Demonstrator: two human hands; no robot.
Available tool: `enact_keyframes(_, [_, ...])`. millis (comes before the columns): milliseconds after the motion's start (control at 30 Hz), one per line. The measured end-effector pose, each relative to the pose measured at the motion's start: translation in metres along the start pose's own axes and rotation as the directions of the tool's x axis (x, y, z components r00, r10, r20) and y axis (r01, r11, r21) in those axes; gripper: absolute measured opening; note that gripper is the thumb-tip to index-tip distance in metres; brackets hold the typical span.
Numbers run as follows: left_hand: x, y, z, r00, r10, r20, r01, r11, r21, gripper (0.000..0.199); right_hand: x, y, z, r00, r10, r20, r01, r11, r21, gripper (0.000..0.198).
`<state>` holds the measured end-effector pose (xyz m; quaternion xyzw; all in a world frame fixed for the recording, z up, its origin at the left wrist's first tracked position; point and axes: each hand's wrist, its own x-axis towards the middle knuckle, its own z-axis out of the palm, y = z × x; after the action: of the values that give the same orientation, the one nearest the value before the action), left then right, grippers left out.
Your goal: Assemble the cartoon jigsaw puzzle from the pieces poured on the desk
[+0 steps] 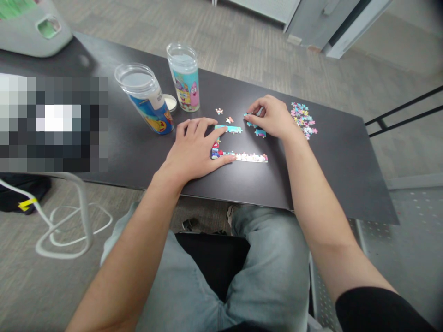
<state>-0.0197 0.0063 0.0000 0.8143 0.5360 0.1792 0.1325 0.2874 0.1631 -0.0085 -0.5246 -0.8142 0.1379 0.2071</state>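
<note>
While two jars (187, 87) stand open, the left hand (194, 150) lies spread and right hand (272, 117) pinches puzzle pieces (250, 123)

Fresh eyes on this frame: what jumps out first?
Probably the bare left hand, spread over the left part of a partly built multicoloured jigsaw border on the dark grey tabletop. Beyond it, towards the left, stand a blue-wrapped clear plastic jar and a teal-wrapped clear plastic jar. Right of the bare right hand lies a pastel heap of jigsaw pieces.

Left hand (194, 150) spread wide, palm down; right hand (272, 115) curled in pinch.
</note>
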Motion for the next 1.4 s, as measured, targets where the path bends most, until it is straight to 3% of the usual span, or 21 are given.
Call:
enact_keyframes(433, [-0.001, -0.001, -0.001, 1.000, 0.002, -0.001, -0.002, 1.000, -0.014, 0.081, -0.003, -0.017, -0.004, 0.988, -0.093, 0.127, 0.080, 0.992, 0.101, 0.023])
enact_keyframes(833, [-0.001, 0.000, 0.000, 1.000, -0.003, -0.001, 0.003, 1.000, -0.005, 0.084, -0.007, -0.032, -0.002, 0.989, -0.111, 0.097, 0.076, 0.949, 0.305, 0.021])
enact_keyframes(1133, [0.000, 0.000, -0.001, 1.000, -0.010, 0.014, 0.010, 1.000, 0.000, 0.086, -0.004, -0.032, -0.008, 0.986, -0.077, 0.146, 0.025, 0.945, 0.327, 0.037])
enact_keyframes(1400, [0.000, 0.000, -0.001, 1.000, -0.013, 0.006, 0.013, 1.000, -0.008, 0.083, -0.006, -0.037, -0.008, 0.990, -0.082, 0.114, 0.038, 0.938, 0.344, 0.030])
